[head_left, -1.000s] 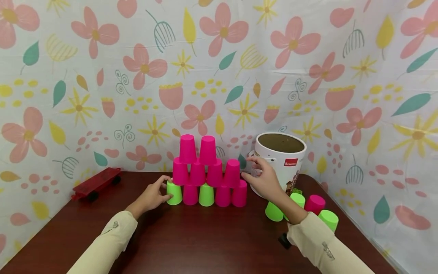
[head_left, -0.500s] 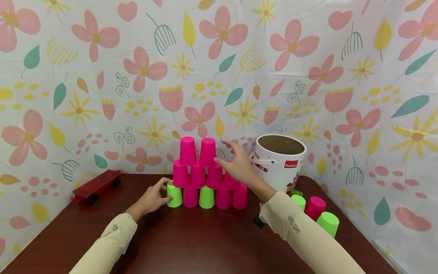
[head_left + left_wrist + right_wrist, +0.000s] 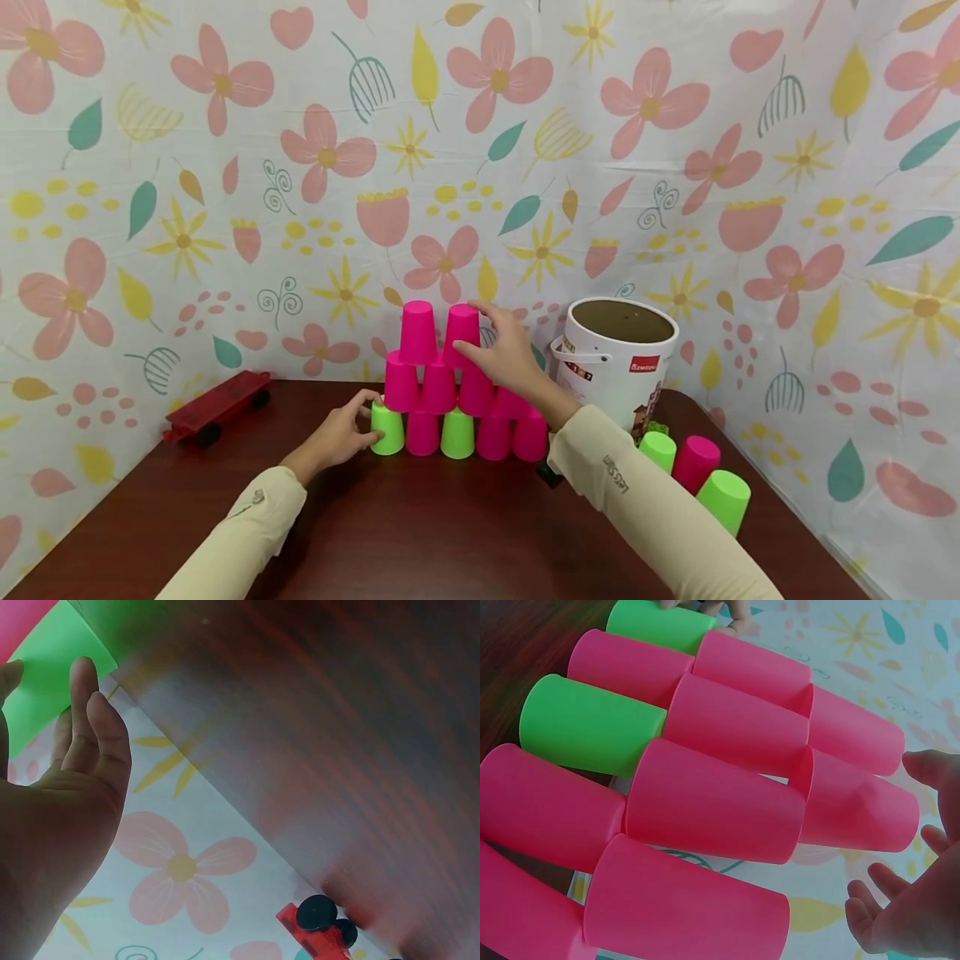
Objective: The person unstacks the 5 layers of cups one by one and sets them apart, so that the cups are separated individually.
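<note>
Head view: two bare hands framed a pyramid of overturned cups (image 3: 438, 387) on a dark reddish-brown table (image 3: 420, 533). Lettering that looked like "LetsSlim" ran along the cream right sleeve (image 3: 637, 508), while a small mark on the left sleeve (image 3: 247, 517) could not be read. Near the pyramid's right end stood a white bucket (image 3: 611, 396) with a carrying handle; its red label (image 3: 644, 364) bore white capitals too small to read with certainty, and colourful printing showed elsewhere on its wall.

The left hand (image 3: 337, 433) held the lime-green cup (image 3: 388, 433) at the left end of the bottom row, thumb and fingers curved about it. The right hand (image 3: 513, 358) was open, thumb and fingers parted around the hot-pink cup (image 3: 459, 325) on the right of the two-cup top row; whether they touched it could not be told. The bottom row ran green, pink, green, pink, pink, below an all-pink row partly hidden by the right hand.

Three more overturned cups (image 3: 697, 462), two green and one pink, stood at the table's right side. A red toy skateboard (image 3: 217, 408) with black wheels sat at far left. The left wrist view caught the tabletop's streaked grain, its edge against a white floral backdrop (image 3: 225, 825) printed with pink blossoms; the head view showed yellow and teal leaves too.
</note>
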